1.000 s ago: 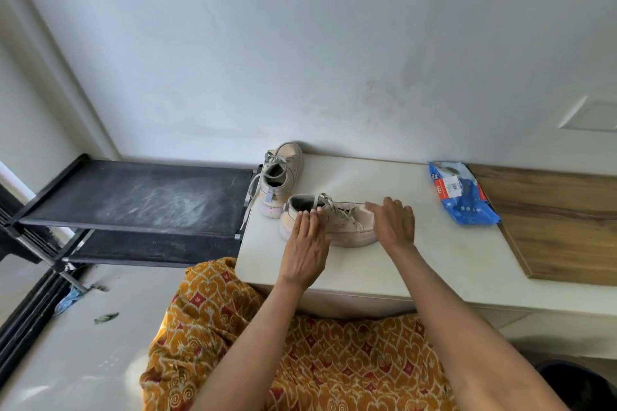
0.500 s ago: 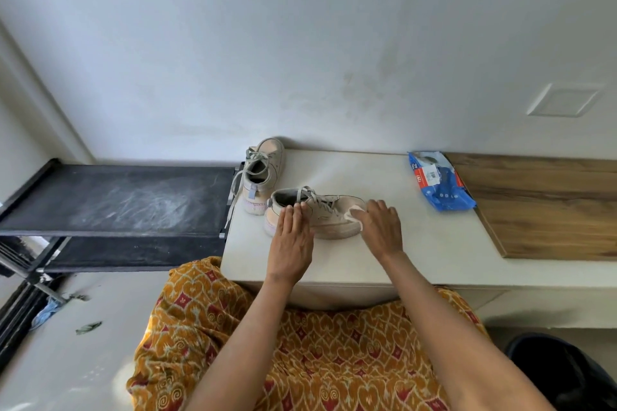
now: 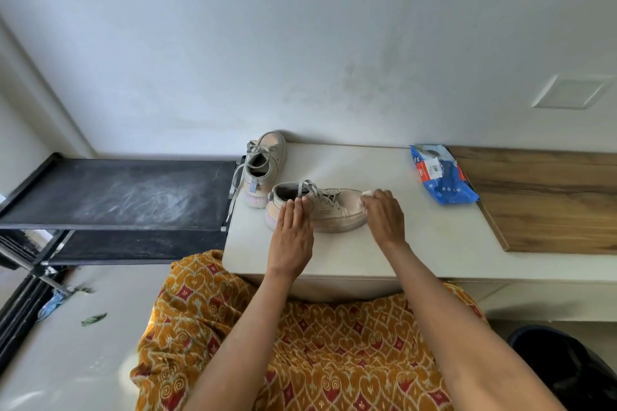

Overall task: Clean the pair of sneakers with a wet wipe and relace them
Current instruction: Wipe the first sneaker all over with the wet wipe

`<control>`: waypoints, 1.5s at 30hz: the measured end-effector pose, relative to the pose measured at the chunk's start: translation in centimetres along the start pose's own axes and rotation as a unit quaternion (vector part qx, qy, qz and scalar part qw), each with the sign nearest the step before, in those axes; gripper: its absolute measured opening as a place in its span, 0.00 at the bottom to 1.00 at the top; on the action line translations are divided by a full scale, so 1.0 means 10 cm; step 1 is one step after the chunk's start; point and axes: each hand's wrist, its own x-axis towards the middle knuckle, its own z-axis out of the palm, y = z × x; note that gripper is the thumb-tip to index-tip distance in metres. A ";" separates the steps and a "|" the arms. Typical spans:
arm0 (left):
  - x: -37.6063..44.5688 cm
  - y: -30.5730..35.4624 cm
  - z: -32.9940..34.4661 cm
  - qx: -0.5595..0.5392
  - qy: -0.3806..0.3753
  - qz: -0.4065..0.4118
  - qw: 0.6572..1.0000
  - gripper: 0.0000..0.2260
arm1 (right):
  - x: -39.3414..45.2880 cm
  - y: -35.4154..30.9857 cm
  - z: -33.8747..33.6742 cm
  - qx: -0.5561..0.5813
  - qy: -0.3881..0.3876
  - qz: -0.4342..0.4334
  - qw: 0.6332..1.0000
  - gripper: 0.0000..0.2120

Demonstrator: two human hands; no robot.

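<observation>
two hands work the near pale beige lace-up sneaker (image 3: pixel 320 210) on the white tabletop (image 3: pixel 417 243): the right hand (image 3: pixel 384 215) pinches a small white wet wipe (image 3: pixel 367 193) at its toe, and the left hand (image 3: pixel 293 233) lies flat-fingered on its heel side. a hard rub could likely skid it into the second beige sneaker (image 3: pixel 265 167), perched at the table's left edge with a grey lace (image 3: pixel 235 190) dangling over.

Head-worn camera looks forward and down, close over the white counter (image 3: pixel 417 243).
</observation>
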 end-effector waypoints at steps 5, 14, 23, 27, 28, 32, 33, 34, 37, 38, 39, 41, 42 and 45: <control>0.04 -0.01 0.00 -0.001 -0.001 -0.005 1.000 0.25 | 0.14 -0.23 0.07 0.101 -0.017 0.011 0.995 0.10; 0.07 -0.03 0.09 -0.009 0.027 -0.005 1.000 0.25 | 0.35 -0.04 -0.03 -0.057 -0.055 -0.070 0.994 0.10; 0.08 -0.02 0.14 -0.018 0.039 -0.011 0.999 0.24 | 0.17 -0.21 -0.03 -0.093 -0.057 -0.028 0.994 0.07; 0.08 0.00 0.14 -0.021 0.035 -0.019 0.999 0.25 | 0.38 -0.20 -0.06 -0.166 -0.023 -0.005 0.986 0.05; 0.08 0.00 0.14 -0.019 0.032 -0.018 0.999 0.25 | 0.43 -0.26 -0.05 -0.143 -0.021 0.016 0.989 0.06; 0.10 0.03 0.13 -0.025 0.029 -0.028 0.999 0.24 | 0.39 -0.31 0.05 -0.077 -0.048 0.019 0.996 0.10; 0.11 0.03 0.14 -0.025 0.030 -0.030 0.999 0.24 | 0.36 -0.23 0.04 -0.068 -0.065 -0.006 0.996 0.09; 0.12 0.04 0.14 -0.019 0.033 -0.029 0.999 0.24 | 0.37 -0.14 -0.01 -0.060 -0.077 -0.022 0.995 0.09; 0.14 0.04 0.16 -0.014 0.035 -0.026 0.999 0.24 | 0.58 0.02 -0.13 -0.100 -0.055 -0.033 0.993 0.09; 0.14 0.04 0.16 -0.013 0.032 -0.024 0.999 0.24 | 0.61 0.01 -0.14 -0.103 -0.034 -0.021 0.994 0.09; 0.14 0.04 0.17 -0.009 0.032 -0.021 0.999 0.24 | 0.60 -0.04 -0.13 -0.091 -0.023 -0.004 0.996 0.09; 0.14 0.03 0.18 -0.006 0.029 -0.020 0.999 0.24 | 0.47 -0.17 -0.06 -0.072 -0.033 -0.007 0.997 0.08; 0.14 0.02 0.19 -0.008 0.027 -0.019 0.999 0.24 | 0.38 -0.20 -0.02 -0.069 -0.036 -0.031 0.996 0.06; 0.14 0.00 0.22 0.002 0.034 -0.013 0.999 0.24 | 0.28 -0.08 0.02 -0.052 -0.033 -0.065 0.996 0.06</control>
